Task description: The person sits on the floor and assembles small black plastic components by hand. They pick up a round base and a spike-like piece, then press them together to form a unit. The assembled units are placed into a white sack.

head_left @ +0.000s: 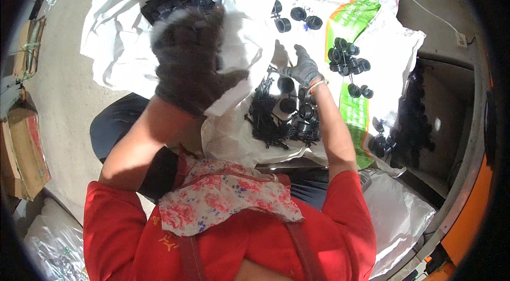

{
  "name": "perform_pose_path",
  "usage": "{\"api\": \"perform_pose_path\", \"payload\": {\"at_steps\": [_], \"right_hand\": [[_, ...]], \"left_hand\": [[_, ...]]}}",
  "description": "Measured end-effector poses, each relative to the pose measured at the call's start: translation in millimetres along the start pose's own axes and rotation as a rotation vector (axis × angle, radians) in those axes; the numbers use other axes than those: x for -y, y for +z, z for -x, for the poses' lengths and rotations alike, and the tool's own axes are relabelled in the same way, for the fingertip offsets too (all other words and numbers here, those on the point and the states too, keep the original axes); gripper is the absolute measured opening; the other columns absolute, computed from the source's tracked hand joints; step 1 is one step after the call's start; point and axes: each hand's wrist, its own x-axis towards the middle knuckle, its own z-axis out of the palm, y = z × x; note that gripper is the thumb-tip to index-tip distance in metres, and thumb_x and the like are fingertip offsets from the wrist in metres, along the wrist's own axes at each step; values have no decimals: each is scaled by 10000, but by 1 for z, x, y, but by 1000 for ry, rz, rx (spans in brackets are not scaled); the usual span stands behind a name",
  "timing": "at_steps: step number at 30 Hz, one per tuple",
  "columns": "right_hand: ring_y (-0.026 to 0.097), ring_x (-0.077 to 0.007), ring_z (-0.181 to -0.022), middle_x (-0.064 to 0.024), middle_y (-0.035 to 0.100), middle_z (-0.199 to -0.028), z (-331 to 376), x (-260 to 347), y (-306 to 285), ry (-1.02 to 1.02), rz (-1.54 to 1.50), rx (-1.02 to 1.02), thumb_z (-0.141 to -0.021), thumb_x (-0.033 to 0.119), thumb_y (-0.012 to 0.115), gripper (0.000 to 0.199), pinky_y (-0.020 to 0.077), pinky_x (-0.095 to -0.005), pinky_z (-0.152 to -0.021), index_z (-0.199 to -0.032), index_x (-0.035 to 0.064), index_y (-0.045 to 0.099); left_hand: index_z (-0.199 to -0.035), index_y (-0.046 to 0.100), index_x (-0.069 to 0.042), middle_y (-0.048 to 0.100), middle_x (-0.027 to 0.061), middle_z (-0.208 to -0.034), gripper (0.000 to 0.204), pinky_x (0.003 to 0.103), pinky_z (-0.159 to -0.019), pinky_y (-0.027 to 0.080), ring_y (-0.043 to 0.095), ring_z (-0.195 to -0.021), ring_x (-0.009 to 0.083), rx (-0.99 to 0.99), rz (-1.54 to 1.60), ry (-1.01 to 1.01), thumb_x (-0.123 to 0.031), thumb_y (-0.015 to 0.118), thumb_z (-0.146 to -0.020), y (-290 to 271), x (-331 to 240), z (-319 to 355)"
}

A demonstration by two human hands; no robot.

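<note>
gloved left hand (191,63) clamped on the white sack (234,31), right hand (304,68) pinching pins (265,116), so tipping could probably spill black caps (297,116).

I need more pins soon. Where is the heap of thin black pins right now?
In the head view, the heap of thin black pins lies on the white sack, just below the gloved right hand, left of the black round caps.
</note>
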Motion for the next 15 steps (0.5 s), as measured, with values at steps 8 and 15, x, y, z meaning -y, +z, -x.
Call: {"api": "perform_pose_path", "payload": {"at_steps": [8,15], "right_hand": [[324,-415,-1305,-322,239,-1419,-131,-9,8,184,121,6,-543,670,752,1094,346,-432,-1053,-1351,43,365],[400,-349,-1258,-180,445,-1328,-213,-63,49,304,-251,265,-750,529,613,613,311,-396,-1064,-1191,105,568]], "left_hand": [[-1299,464,-48,393,234,-1358,702,465,-1031,346,374,-1272,389,257,284,-174,-172,769,-680,-1,-1,1],[-1250,502,-26,403,247,-1341,661,452,-1017,362,393,-1257,396,401,412,-277,-106,765,-650,0,-1,-6]]}}
